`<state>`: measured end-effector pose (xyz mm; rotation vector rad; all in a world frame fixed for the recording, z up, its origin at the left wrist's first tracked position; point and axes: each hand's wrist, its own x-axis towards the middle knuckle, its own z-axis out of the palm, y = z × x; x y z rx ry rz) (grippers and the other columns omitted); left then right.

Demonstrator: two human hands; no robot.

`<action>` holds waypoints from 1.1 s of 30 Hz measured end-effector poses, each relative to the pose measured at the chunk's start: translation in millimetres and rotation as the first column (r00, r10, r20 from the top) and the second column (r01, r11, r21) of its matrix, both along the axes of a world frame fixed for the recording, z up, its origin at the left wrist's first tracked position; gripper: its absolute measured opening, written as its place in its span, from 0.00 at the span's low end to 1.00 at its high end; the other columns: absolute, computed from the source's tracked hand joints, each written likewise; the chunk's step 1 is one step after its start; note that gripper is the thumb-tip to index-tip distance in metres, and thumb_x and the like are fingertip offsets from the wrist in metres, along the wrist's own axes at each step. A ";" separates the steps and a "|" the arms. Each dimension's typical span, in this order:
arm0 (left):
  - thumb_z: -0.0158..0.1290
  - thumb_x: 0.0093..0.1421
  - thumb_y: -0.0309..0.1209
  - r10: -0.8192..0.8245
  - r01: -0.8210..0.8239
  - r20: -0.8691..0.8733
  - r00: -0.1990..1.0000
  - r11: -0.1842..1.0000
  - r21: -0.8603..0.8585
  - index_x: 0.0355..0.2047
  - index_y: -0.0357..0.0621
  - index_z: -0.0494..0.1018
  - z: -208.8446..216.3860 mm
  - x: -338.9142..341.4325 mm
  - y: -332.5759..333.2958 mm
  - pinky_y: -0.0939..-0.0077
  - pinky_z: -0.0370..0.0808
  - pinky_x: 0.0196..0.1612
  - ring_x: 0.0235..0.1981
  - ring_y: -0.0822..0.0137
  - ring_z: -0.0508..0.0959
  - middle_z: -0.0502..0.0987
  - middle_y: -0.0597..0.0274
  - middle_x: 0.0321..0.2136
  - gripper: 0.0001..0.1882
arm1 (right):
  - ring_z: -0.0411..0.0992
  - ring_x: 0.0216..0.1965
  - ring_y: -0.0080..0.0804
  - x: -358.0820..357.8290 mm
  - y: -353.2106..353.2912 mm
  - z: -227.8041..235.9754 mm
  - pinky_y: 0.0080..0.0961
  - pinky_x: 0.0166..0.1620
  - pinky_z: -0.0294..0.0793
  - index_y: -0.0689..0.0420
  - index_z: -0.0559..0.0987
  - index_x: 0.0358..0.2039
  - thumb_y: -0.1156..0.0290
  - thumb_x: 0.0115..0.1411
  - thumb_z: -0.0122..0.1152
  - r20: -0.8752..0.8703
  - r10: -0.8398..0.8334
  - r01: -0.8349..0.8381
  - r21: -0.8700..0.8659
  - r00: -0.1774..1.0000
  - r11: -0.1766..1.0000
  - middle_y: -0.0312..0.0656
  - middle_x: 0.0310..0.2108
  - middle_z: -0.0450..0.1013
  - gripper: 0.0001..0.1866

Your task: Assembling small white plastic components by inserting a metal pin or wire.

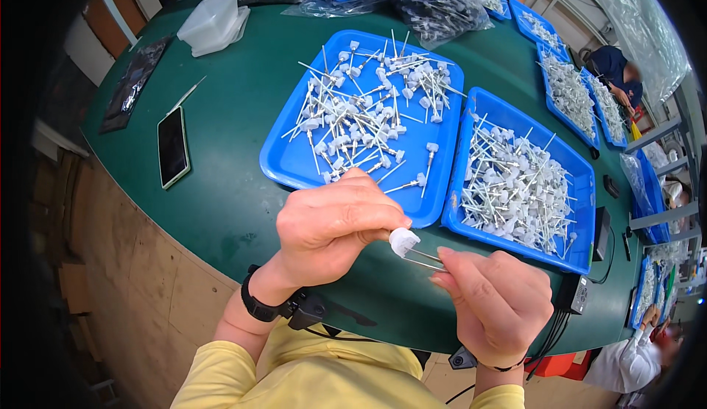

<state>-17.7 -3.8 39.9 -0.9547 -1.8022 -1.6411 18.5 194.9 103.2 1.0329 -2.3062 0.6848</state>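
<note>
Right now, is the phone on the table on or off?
Off, it seems: the phone lies flat on the green table, screen dark.

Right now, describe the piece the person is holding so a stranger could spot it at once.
Start at the green table and find the two blue trays of small white parts near its front edge. Just below them, the left hand and right hand meet over the table edge, pinching one white-capped piece with thin metal pins. Unlike its neighbours, it is the only one lifted out of a tray.
</note>
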 end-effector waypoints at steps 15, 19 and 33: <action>0.53 0.54 0.16 0.159 -0.159 -0.007 0.987 0.987 0.039 0.31 0.33 0.76 -0.3 3.8 0.6 0.70 0.70 0.29 0.23 0.63 0.77 0.78 0.54 0.22 0.05 | 0.68 0.16 0.29 0.0 -4.4 3.5 0.22 0.19 0.65 0.64 0.79 0.34 0.78 0.44 0.69 0.297 0.027 0.006 -0.110 0.955 0.994 0.40 0.21 0.74 0.14; 0.53 0.52 0.14 0.067 -0.073 0.060 0.996 0.993 0.097 0.30 0.33 0.76 -0.5 0.9 -1.1 0.70 0.70 0.28 0.22 0.64 0.76 0.78 0.55 0.22 0.06 | 0.69 0.18 0.29 1.8 0.9 12.2 0.21 0.20 0.66 0.62 0.80 0.31 0.78 0.43 0.69 0.373 0.048 0.029 -0.198 0.927 0.980 0.40 0.23 0.76 0.12; 0.54 0.52 0.16 -0.117 0.114 0.056 0.992 0.992 0.048 0.30 0.34 0.76 2.2 0.7 0.5 0.71 0.67 0.27 0.22 0.63 0.76 0.78 0.54 0.22 0.05 | 0.70 0.16 0.32 -0.1 1.3 8.0 0.21 0.19 0.65 0.62 0.80 0.30 0.79 0.42 0.70 0.376 0.064 0.009 -0.189 0.925 0.982 0.42 0.21 0.75 0.12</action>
